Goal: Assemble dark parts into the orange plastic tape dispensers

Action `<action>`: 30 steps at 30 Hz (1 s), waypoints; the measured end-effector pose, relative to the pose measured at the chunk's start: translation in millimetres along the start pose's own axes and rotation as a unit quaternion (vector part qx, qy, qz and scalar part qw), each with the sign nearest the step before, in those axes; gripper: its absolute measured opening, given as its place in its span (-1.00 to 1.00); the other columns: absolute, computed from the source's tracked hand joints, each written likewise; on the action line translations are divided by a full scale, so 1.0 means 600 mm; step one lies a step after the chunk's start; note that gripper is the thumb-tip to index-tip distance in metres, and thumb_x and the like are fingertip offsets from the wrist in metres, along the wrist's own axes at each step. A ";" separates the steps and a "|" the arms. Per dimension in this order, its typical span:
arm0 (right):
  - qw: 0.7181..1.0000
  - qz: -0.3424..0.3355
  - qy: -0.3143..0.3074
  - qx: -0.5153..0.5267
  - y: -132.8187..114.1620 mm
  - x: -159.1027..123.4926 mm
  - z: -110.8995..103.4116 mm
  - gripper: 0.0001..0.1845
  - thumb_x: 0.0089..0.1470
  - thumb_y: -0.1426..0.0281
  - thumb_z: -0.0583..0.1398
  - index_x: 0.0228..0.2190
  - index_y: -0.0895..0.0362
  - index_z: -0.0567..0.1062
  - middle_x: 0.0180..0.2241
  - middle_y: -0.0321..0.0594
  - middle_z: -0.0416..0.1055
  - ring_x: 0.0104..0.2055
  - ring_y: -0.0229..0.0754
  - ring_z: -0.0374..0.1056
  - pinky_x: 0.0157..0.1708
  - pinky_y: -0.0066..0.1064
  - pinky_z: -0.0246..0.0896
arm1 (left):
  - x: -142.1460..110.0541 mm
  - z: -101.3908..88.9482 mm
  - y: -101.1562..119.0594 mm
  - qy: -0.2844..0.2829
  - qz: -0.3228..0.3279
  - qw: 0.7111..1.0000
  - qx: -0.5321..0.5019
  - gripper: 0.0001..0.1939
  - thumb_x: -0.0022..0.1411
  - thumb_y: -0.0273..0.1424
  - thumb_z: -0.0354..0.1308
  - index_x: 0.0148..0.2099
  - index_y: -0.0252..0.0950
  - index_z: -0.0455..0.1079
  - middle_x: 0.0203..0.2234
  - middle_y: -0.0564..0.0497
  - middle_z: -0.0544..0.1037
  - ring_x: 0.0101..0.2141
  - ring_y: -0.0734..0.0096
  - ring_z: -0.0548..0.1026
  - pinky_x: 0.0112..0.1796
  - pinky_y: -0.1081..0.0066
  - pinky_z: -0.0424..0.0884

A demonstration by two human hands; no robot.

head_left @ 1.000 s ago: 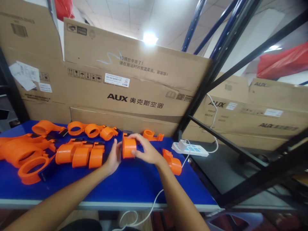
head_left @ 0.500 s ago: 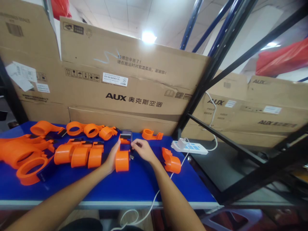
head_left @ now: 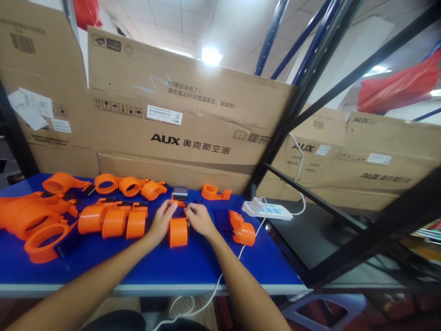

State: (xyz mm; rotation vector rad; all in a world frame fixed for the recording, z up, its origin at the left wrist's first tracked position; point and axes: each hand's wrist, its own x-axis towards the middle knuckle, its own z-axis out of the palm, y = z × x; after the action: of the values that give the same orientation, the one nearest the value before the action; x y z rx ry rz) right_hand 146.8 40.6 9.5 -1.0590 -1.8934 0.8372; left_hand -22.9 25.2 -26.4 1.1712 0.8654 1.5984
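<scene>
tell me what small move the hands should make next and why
I'd probably brace the orange tape dispenser with the left hand and work the right fingertips gently along its right edge. The left hand grips near its far end, while the right hand has its fingers bent close at that edge; whether they pinch anything is hard to tell.

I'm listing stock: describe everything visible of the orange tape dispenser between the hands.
The orange tape dispenser looks like glossy plastic, with a broad round ring at the near end and a dark, shiny piece at the far end. Pointing forward, it is on or just above the blue table. The left hand grips its left side; the right hand is at its right.
</scene>
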 end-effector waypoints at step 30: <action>1.000 0.005 0.030 -0.004 -0.019 -0.004 0.004 -0.66 0.17 0.27 0.05 -0.61 0.08 0.22 -0.64 -0.36 0.21 -0.54 -0.27 0.14 -0.54 -0.47 -0.01 | -0.002 0.005 0.006 0.031 -0.039 0.998 -0.041 -0.52 0.09 -0.04 0.37 -0.08 -0.28 0.56 -0.23 -0.08 0.64 -0.21 0.17 0.55 -0.18 0.35 0.42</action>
State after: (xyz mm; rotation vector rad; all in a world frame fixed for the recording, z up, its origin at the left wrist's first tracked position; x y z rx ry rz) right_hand 141.2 33.3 17.0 -1.0884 -1.8443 0.7948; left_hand -21.0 22.7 -22.5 1.0237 0.8658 1.5983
